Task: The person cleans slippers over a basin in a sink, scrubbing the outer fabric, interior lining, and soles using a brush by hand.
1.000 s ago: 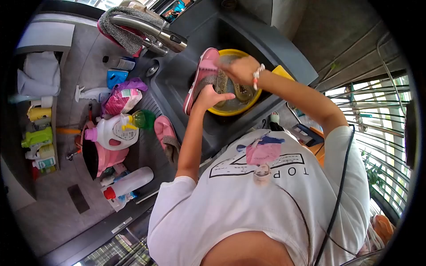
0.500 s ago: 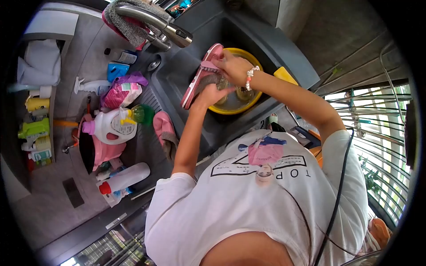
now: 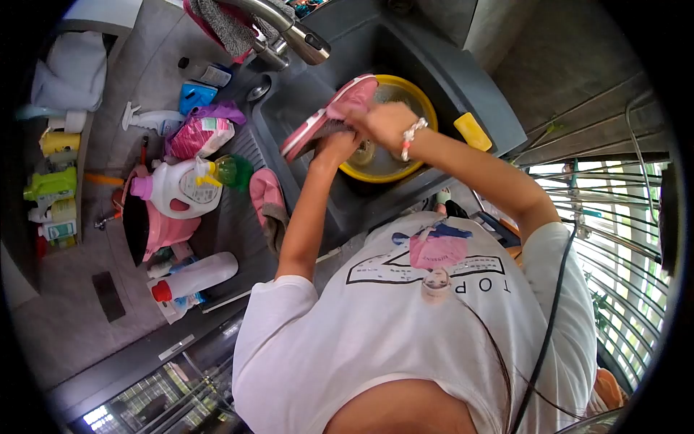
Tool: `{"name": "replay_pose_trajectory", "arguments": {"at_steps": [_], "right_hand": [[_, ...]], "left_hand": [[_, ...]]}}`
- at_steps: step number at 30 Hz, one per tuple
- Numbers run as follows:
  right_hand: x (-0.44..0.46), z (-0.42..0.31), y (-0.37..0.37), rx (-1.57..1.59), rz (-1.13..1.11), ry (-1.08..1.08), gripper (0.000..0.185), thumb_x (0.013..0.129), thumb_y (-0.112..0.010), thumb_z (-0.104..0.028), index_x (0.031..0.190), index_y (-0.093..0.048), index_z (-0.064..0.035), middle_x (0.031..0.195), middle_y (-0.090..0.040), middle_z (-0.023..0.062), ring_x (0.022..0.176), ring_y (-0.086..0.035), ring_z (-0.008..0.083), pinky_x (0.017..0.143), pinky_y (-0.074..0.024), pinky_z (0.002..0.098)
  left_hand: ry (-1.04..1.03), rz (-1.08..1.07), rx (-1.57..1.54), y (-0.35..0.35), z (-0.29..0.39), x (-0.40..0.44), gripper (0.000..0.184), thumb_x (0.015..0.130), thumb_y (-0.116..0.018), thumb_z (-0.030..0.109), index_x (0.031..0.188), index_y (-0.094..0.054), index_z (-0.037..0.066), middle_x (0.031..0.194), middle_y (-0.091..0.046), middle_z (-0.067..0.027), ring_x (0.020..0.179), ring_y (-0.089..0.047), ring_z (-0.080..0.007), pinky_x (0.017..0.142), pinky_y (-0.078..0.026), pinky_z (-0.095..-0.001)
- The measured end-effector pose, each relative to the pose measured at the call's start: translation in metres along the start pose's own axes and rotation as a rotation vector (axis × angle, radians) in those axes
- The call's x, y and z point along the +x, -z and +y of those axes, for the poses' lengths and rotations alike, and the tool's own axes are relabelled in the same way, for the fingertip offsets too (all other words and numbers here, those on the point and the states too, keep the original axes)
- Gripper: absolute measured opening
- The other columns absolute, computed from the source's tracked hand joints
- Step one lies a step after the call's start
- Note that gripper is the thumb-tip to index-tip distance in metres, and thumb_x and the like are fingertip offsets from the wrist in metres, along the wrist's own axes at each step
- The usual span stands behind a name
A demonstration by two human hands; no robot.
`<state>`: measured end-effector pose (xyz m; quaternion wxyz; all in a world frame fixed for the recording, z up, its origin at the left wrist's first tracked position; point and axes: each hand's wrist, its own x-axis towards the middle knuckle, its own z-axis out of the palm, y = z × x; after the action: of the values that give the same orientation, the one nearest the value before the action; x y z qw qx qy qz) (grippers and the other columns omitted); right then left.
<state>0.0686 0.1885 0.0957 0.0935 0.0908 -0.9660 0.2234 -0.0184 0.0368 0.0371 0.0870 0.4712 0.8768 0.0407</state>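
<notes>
Over the sink a pink shoe with a white-striped sole edge and grey lining is tilted toward the yellow basin. My left hand is closed on its near side, with the fingertips partly hidden. My right hand, wearing a bead bracelet, is closed round a pink scrub brush, pressed against the shoe; its bristles are mostly hidden. Water and a blurred, see-through item lie in the basin below. The matching pink shoe rests on the drainboard, left of my left forearm.
A chrome faucet reaches over the sink's far left. On the right rim sits a yellow sponge. Left on the counter stand a white jug, a green bottle, a pink packet and a white bottle.
The shoe has tilted further, its lower-left end moving left and up. My right hand has shifted slightly along it, and the brush bristles show less. The camera view has moved a little.
</notes>
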Motion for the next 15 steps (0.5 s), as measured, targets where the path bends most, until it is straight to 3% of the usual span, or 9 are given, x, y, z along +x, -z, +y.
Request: {"name": "replay_pose_trajectory", "arguments": {"at_steps": [3, 5, 6, 7, 9, 10, 11, 12, 15], "right_hand": [[0.007, 0.002, 0.014, 0.059, -0.056, -0.176, 0.041, 0.090, -0.044, -0.027, 0.131, -0.043, -0.0250, 0.090, -0.064, 0.0206, 0.078, -0.064, 0.0356, 0.066, -0.0507, 0.0445], [0.001, -0.017, -0.013, 0.010, 0.063, -0.059, 0.042, 0.090, -0.047, -0.030, 0.132, -0.043, -0.0273, 0.081, -0.063, 0.0174, 0.064, -0.062, 0.0343, 0.055, -0.0497, 0.0438], [0.002, -0.043, 0.019, 0.114, -0.104, -0.090, 0.040, 0.090, -0.043, -0.026, 0.129, -0.044, -0.0229, 0.092, -0.062, 0.0247, 0.081, -0.063, 0.0388, 0.068, -0.0509, 0.0452], [0.004, -0.044, 0.008, 0.019, -0.038, -0.052, 0.040, 0.089, -0.043, -0.027, 0.129, -0.045, -0.0208, 0.096, -0.062, 0.0243, 0.081, -0.063, 0.0378, 0.068, -0.0509, 0.0451], [0.011, -0.022, -0.004, 0.070, 0.143, -0.008, 0.036, 0.091, -0.045, -0.032, 0.125, -0.050, -0.0234, 0.079, -0.063, 0.0178, 0.065, -0.062, 0.0361, 0.056, -0.0496, 0.0450], [0.017, -0.009, -0.004, 0.025, -0.018, -0.118, 0.037, 0.090, -0.045, -0.030, 0.125, -0.049, -0.0199, 0.085, -0.063, 0.0202, 0.073, -0.063, 0.0355, 0.062, -0.0502, 0.0457], [0.020, 0.000, 0.002, -0.022, -0.181, -0.226, 0.039, 0.089, -0.044, -0.027, 0.126, -0.048, -0.0165, 0.092, -0.064, 0.0226, 0.081, -0.064, 0.0349, 0.067, -0.0508, 0.0463], [0.016, 0.010, 0.000, 0.112, 0.028, -0.224, 0.040, 0.088, -0.044, -0.028, 0.127, -0.048, -0.0178, 0.086, -0.064, 0.0222, 0.079, -0.064, 0.0357, 0.067, -0.0508, 0.0472], [0.010, -0.015, -0.020, 0.090, 0.055, -0.116, 0.037, 0.092, -0.044, -0.032, 0.128, -0.047, -0.0244, 0.090, -0.062, 0.0199, 0.069, -0.062, 0.0373, 0.059, -0.0492, 0.0452]], "left_hand": [[-0.074, 0.253, -0.112, -0.021, -0.011, 0.009, 0.048, 0.089, -0.046, 0.031, 0.129, -0.042, 0.004, 0.125, -0.051, -0.0205, 0.114, -0.049, -0.0387, 0.099, -0.037, -0.0457], [-0.124, 0.306, 0.004, -0.071, -0.038, 0.024, 0.048, 0.089, -0.047, 0.030, 0.129, -0.043, 0.004, 0.124, -0.052, -0.0205, 0.114, -0.049, -0.0377, 0.098, -0.038, -0.0461], [-0.141, 0.183, -0.013, -0.054, -0.034, 0.024, 0.049, 0.089, -0.047, 0.030, 0.130, -0.042, 0.004, 0.126, -0.050, -0.0205, 0.115, -0.048, -0.0372, 0.098, -0.038, -0.0455], [-0.155, 0.060, -0.032, -0.038, -0.030, 0.023, 0.051, 0.089, -0.047, 0.029, 0.132, -0.040, 0.004, 0.128, -0.049, -0.0206, 0.117, -0.048, -0.0367, 0.099, -0.037, -0.0449], [-0.451, 0.422, 0.498, -0.028, -0.031, 0.022, 0.049, 0.090, -0.046, 0.027, 0.133, -0.039, 0.003, 0.123, -0.052, -0.0230, 0.115, -0.049, -0.0371, 0.102, -0.034, -0.0457], [0.050, 0.090, -0.258, -0.006, -0.013, 0.008, 0.053, 0.089, -0.049, 0.031, 0.133, -0.040, 0.001, 0.127, -0.047, -0.0260, 0.119, -0.043, -0.0406, 0.102, -0.032, -0.0469], [0.043, 0.063, -0.066, 0.005, -0.006, 0.009, 0.056, 0.088, -0.050, 0.034, 0.132, -0.041, 0.000, 0.130, -0.044, -0.0268, 0.121, -0.041, -0.0401, 0.102, -0.032, -0.0465], [0.024, 0.174, -0.070, 0.004, -0.001, 0.010, 0.054, 0.088, -0.050, 0.033, 0.131, -0.042, 0.002, 0.128, -0.046, -0.0243, 0.120, -0.043, -0.0383, 0.101, -0.033, -0.0462], [-0.074, 0.243, -0.178, -0.038, -0.024, 0.025, 0.053, 0.088, -0.049, 0.033, 0.131, -0.041, 0.004, 0.129, -0.047, -0.0205, 0.121, -0.044, -0.0354, 0.101, -0.034, -0.0442]]}}
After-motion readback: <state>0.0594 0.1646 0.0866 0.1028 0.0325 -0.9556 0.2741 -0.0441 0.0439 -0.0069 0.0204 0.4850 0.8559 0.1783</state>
